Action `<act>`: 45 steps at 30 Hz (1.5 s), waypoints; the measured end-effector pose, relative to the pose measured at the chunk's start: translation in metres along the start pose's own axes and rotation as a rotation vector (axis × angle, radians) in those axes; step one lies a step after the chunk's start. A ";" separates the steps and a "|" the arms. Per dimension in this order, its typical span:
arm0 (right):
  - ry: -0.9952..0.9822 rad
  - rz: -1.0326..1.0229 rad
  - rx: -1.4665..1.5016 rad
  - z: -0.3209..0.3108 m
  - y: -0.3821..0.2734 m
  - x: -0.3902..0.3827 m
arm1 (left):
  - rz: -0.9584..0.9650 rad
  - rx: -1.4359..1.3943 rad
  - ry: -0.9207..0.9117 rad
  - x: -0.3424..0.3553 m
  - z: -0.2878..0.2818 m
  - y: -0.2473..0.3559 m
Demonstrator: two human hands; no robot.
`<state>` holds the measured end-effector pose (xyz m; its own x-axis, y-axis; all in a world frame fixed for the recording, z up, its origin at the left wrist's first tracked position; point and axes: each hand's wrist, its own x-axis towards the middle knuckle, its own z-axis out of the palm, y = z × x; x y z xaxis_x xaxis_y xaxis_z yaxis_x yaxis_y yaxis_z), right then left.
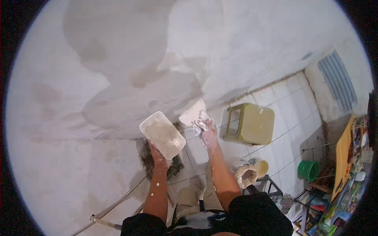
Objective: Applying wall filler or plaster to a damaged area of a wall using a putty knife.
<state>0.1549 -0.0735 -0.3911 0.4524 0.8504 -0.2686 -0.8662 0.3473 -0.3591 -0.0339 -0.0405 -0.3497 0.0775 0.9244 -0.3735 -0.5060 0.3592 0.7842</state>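
Note:
My left hand [157,156] is closed beneath a white rectangular plastic tub [151,118], most of its fingers hidden under it. Pale, wet-looking filler [162,134] spreads across the tub's inside. Just right of the tub, my right hand [207,131] is wrapped round a wide scraper, its knuckles smeared with white paste. The scraper's blade [192,112] is coated in the same pale material and points up and left, near the wall; whether it touches cannot be made out. Ahead, the white wall [244,43] bears large grey, damp-looking patches [138,96].
An olive plastic stool [260,124] stands on the tiled floor at right. Nearer are an open bag [247,177] and a yellow container [262,168]. A green basket [309,170], an orange board [343,157] and clutter lie far right. Lower left, a cord [128,192] runs along.

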 end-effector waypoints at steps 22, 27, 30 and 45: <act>-0.652 -0.814 -0.943 0.173 -0.132 -0.117 | 0.500 0.161 -0.167 -0.136 0.170 0.142; -0.591 -1.001 -0.897 0.183 -0.137 -0.112 | 0.447 -0.118 -0.335 -0.126 0.163 0.141; -0.728 -1.210 -1.208 0.207 -0.156 -0.125 | 0.525 -0.035 -0.274 -0.150 0.182 0.149; -0.824 -1.034 -1.559 0.188 -0.156 -0.084 | 0.519 -0.053 -0.305 -0.150 0.172 0.152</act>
<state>0.2123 -0.1250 -0.1444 -0.0157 0.6954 0.7184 0.6769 0.5362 -0.5042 0.0255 -0.1027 -0.0888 0.0480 0.9751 0.2163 -0.5850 -0.1481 0.7974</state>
